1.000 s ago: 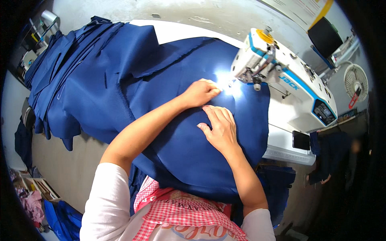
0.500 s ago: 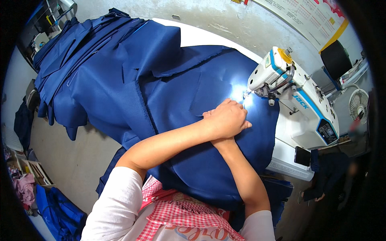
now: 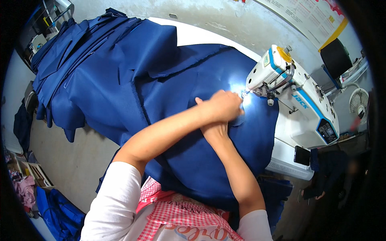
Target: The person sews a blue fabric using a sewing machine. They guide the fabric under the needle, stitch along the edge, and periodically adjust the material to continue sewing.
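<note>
A large sheet of dark blue fabric point(image 3: 193, 156) covers the sewing table and passes under the needle area of a white sewing machine point(image 3: 309, 106). My forearms cross over it. My left hand point(image 3: 227, 104) is on top, its fingers bent and pressed together at the cloth just left of the lit needle. Beneath it lies my right hand point(image 3: 214, 128), on the fabric; its fingers are mostly covered by the left hand, with one fingertip showing at the left. Whether the right hand pinches the cloth is hidden.
A thick pile of blue fabric point(image 3: 80, 60) spreads over the far left. A dark phone point(image 3: 302, 156) lies on the table's right end. A small fan point(image 3: 358, 103) stands at the right, and another person point(image 3: 327, 172) is beyond. Blue cloth point(image 3: 60, 215) lies low at the left.
Both hands have shifted slightly left and away from me. A fingertip of the right hand now sticks out farther left. The cloth has moved slightly left.
</note>
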Available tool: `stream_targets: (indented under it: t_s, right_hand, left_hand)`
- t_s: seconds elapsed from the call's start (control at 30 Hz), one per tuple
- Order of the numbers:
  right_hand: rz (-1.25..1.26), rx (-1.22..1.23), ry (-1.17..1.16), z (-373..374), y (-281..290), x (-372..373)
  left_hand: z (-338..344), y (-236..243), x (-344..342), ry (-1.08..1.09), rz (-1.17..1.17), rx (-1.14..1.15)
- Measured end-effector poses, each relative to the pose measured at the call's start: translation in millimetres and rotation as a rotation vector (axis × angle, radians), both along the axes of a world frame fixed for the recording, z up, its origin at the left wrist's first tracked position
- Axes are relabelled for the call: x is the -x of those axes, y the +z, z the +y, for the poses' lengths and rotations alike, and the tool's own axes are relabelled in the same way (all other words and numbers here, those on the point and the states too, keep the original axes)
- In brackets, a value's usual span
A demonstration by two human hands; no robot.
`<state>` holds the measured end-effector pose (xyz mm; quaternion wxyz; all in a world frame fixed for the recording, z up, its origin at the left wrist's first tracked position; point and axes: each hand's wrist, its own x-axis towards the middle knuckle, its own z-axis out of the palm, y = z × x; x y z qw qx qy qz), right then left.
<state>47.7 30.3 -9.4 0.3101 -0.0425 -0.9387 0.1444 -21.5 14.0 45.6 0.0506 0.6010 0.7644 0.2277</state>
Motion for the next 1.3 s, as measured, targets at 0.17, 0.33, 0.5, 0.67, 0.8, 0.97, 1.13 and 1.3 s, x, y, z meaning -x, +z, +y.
stream_targets:
  t_s: [0.17,0.33,0.5,0.67,0.8,0.97,1.13,1.3]
  right_hand:
    - [0.099,-0.031,0.142,-12.8,10.5,5.1]
    - [0.192,0.108,0.128,-17.9,8.9,12.2]
    - [0.155,0.079,0.167,-20.4,11.3,11.2]
    - [0.179,0.069,0.167,-16.7,5.1,11.2]
    - [0.158,-0.027,0.114,-16.3,3.2,6.4]
    - [0.155,0.039,0.029,14.7,15.1,-36.5]
    - [-0.11,-0.149,-0.441,60.8,20.5,-62.6]
    - [-0.001,-0.139,-0.392,68.5,5.7,-54.7]
  left_hand:
    - [-15.5,-13.1,99.7,0.399,0.245,0.034]
    - [-32.2,-52.4,148.1,0.365,0.047,-0.018]
    - [-26.5,-54.5,151.9,0.355,0.062,-0.047]
    - [-7.0,-28.7,121.9,0.462,0.657,-0.027]
    - [15.7,-34.7,67.4,-0.23,-0.454,-0.151]
    - [11.2,-53.0,62.4,-0.323,-0.312,-0.243]
    - [13.3,-52.5,56.9,-0.337,-0.21,-0.265]
    - [12.7,-49.3,51.6,-0.327,-0.067,-0.227]
